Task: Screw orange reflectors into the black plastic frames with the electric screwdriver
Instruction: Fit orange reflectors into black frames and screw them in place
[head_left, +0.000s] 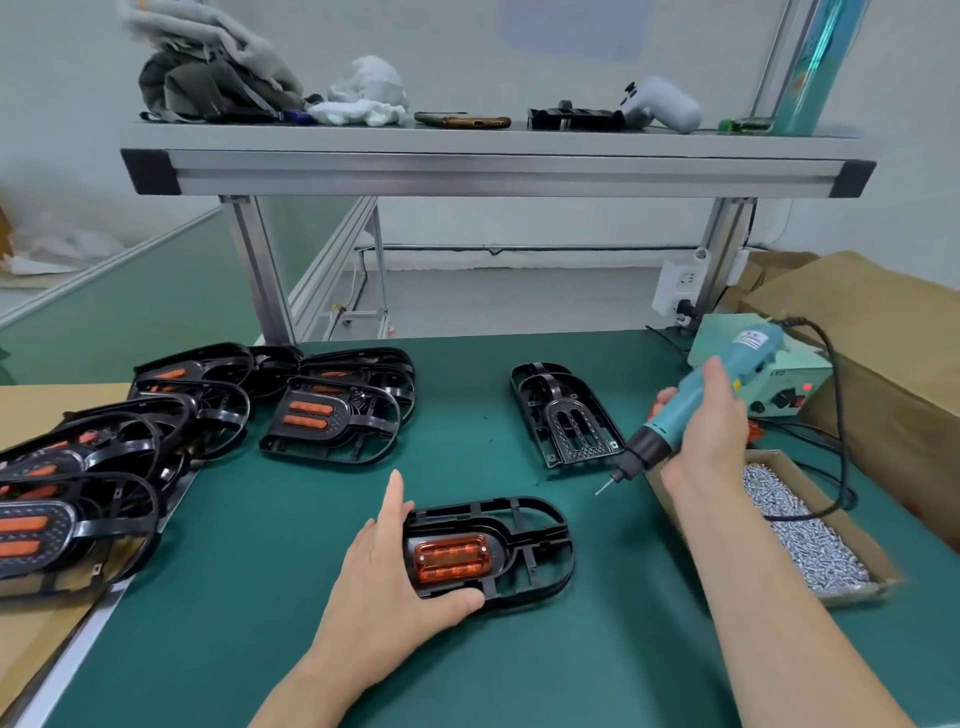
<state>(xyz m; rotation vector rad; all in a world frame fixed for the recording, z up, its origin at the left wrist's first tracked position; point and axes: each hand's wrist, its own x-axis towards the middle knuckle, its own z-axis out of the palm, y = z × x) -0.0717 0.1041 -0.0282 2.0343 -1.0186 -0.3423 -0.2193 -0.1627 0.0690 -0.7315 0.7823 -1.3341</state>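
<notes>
Both forearms were cut off by the bottom edge. Nearest on the green tabletop (311, 649), the black plastic frame (530, 525) lay flat, with the orange reflector (451, 560) seated in its left half. The pale specks at the reflector's corners were too small to make out. The left hand (384, 577) had its grip clamped on the frame's left end, thumb curled against the near edge and forefinger stretched up past the far corner.

Further right, the right hand (701, 431) had its grip wrapped tight around the electric screwdriver (748, 353), hiding the middle of the barrel. The tool slanted with its bit low and to the left, clear of the mat. It sat between a stack of bare frames (563, 415) and the blurred box of screws (810, 535).

At far left, piles of fitted frames (332, 415) ran out of view.
</notes>
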